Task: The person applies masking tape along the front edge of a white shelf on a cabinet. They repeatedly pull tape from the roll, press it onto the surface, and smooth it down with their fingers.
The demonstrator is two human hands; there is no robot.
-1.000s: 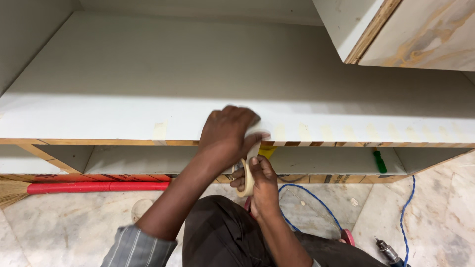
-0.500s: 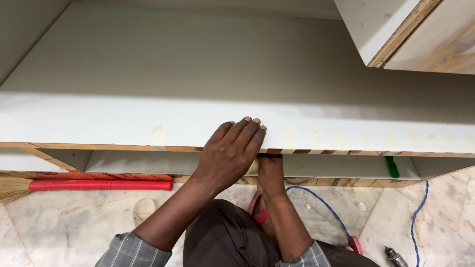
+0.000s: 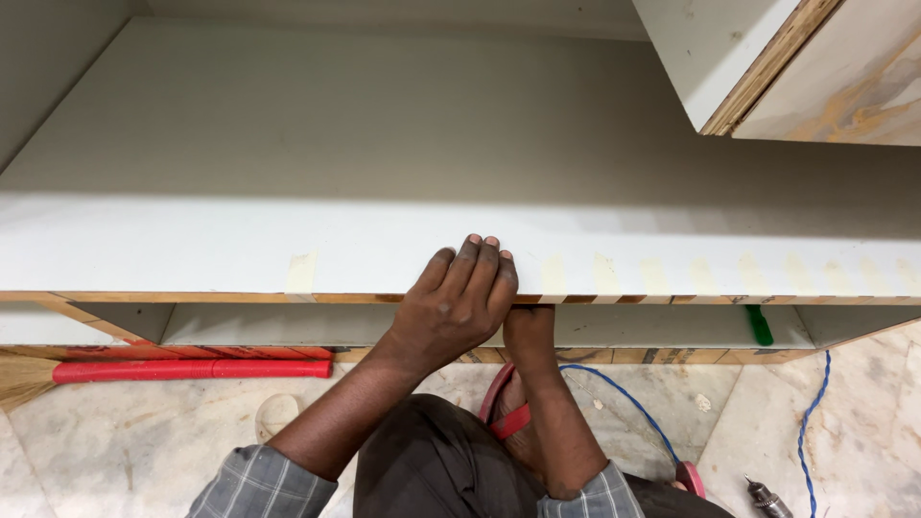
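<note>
You get even, fairly bright indoor light from above. The white shelf top [image 3: 384,192] is lit softly, no hard glare, dimming toward the back. A broad shadow sits under its front edge, and your right hand [image 3: 528,331] falls in it. Your left hand [image 3: 456,307] is sharp. The marble floor [image 3: 144,451] shows a faint sheen. Straight lines bow slightly toward the frame edges.
</note>
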